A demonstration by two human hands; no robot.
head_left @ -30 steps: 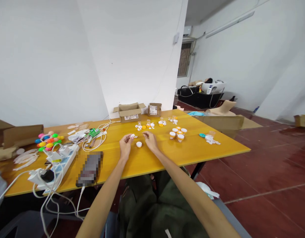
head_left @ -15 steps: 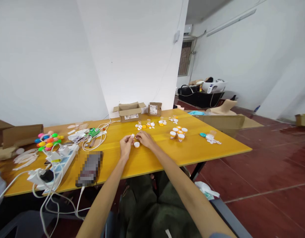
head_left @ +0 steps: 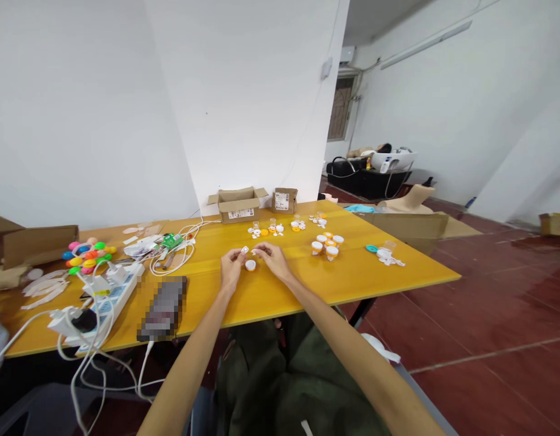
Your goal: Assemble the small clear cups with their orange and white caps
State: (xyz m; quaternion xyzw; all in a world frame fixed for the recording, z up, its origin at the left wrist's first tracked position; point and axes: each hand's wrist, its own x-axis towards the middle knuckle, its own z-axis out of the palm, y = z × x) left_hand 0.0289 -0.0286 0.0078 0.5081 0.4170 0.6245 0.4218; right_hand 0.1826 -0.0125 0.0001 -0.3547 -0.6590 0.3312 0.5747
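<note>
My left hand point(head_left: 232, 266) pinches a small white plastic piece point(head_left: 245, 249) above the yellow table point(head_left: 280, 297). Close by on the right, my right hand point(head_left: 271, 259) has thumb and fingers closed on a tiny white part point(head_left: 254, 252), too small to name. Between and just below the hands, a small round white cup point(head_left: 250, 265) rests on the table. Behind them lie loose white and orange plastic parts point(head_left: 264, 232). To the right stands a cluster of small clear jars with white and orange lids point(head_left: 331, 249).
A teal ring point(head_left: 372, 249) and white parts point(head_left: 389, 257) lie farther right. Two cardboard boxes point(head_left: 240, 209) stand at the back. On the left are a phone point(head_left: 164, 309), a power strip point(head_left: 120, 303) with cables, and a bundle of coloured balls point(head_left: 89, 257).
My right hand has drawn slightly right, away from my left, and a tiny white part now shows at its fingertips. My left hand still holds its white piece.
</note>
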